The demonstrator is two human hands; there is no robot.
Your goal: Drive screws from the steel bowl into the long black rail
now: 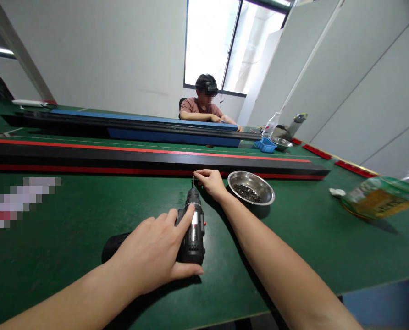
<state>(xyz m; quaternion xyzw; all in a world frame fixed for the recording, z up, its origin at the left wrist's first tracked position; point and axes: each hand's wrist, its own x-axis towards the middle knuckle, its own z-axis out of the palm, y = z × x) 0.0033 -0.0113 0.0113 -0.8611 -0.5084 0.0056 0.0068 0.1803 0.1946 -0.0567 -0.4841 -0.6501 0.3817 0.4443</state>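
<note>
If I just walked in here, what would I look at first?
Probably the black drill lying on the green table, with the left hand resting on it and the right hand pinching at its bit. Right beside that hand sits a shiny bowl holding small dark screws. Behind them a long black bar with red stripes runs across the table, and another person sits at the far end.
</note>
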